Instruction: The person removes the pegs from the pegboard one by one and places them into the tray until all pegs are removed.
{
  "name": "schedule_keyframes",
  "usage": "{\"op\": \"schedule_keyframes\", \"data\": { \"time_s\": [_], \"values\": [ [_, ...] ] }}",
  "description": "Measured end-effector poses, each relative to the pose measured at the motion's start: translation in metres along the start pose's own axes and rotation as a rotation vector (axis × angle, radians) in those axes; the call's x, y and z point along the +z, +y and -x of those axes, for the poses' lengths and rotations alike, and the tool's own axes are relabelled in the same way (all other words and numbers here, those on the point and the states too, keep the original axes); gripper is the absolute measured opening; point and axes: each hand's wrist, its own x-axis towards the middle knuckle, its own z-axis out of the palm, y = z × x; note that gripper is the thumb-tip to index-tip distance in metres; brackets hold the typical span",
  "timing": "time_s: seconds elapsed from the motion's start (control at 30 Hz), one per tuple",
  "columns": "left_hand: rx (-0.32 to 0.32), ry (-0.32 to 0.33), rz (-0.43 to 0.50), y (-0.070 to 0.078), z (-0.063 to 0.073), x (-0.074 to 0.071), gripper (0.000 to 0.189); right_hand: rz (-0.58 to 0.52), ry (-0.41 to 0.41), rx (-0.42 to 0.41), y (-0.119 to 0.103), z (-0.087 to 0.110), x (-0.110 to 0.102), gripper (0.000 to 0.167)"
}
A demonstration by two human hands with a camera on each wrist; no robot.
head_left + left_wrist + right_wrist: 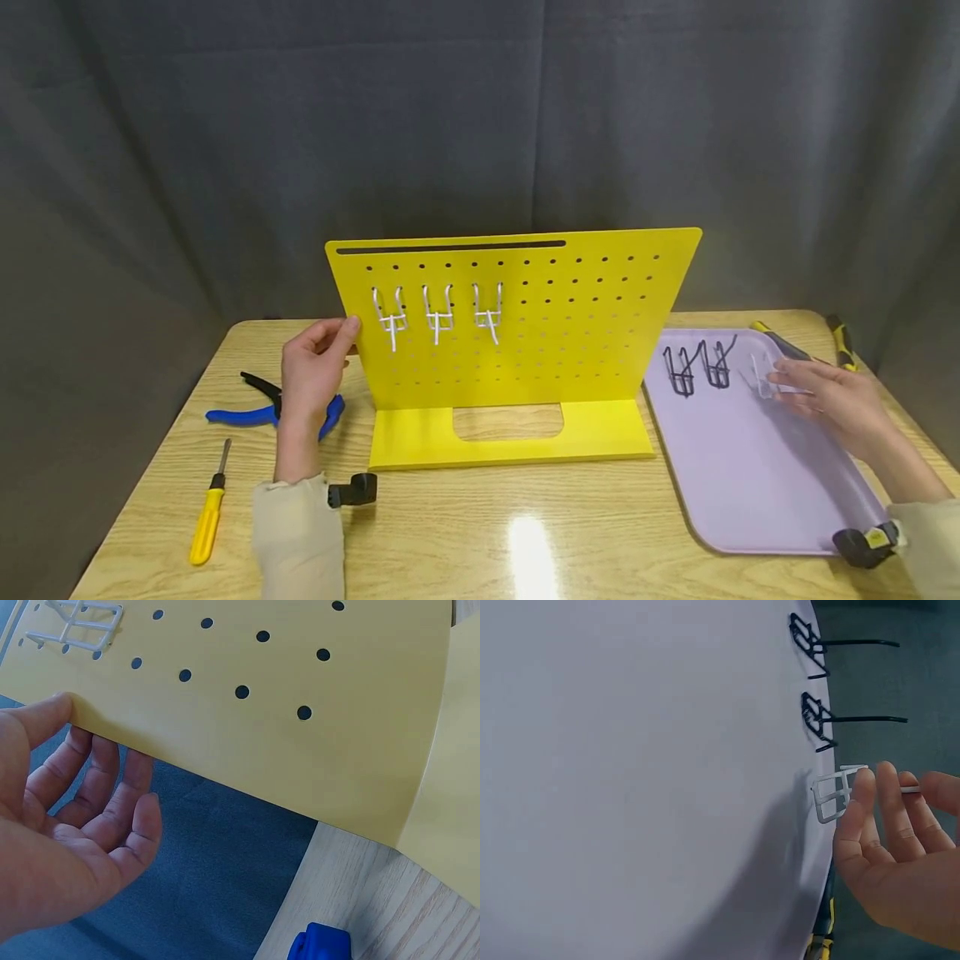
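A yellow pegboard stands upright on its flat base, with three white wire hooks in its upper left holes. My left hand pinches the board's left edge, thumb on the front and fingers behind, as the left wrist view also shows. Over the far right part of the lilac tray, my right hand holds another white wire hook between thumb and fingers. Beside it in the tray sit two black wire hooks, their prongs pointing up.
Blue-handled pliers lie left of the board, partly behind my left wrist. A yellow screwdriver lies nearer the front left. Yellow-and-black tool handles show beyond the tray's far right corner. A dark curtain hangs behind the table.
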Motion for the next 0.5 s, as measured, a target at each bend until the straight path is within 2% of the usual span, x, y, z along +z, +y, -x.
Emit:
{"op": "schedule_keyframes", "data": {
  "time_s": [0.2,0.37,0.5],
  "values": [
    [-0.001,-0.006,-0.002,0.001,0.001,0.0,0.047,0.03,0.016,0.029,0.007,-0.005,-0.006,0.024],
    [0.018,-0.008,0.0,0.001,0.001,0.0,0.046,-0.046,0.032,0.022,0.01,-0.011,-0.01,0.023],
    [0.026,-0.008,0.001,0.0,0.0,0.0,0.046,-0.05,0.08,0.03,0.01,-0.014,-0.01,0.021]
  ]
}}
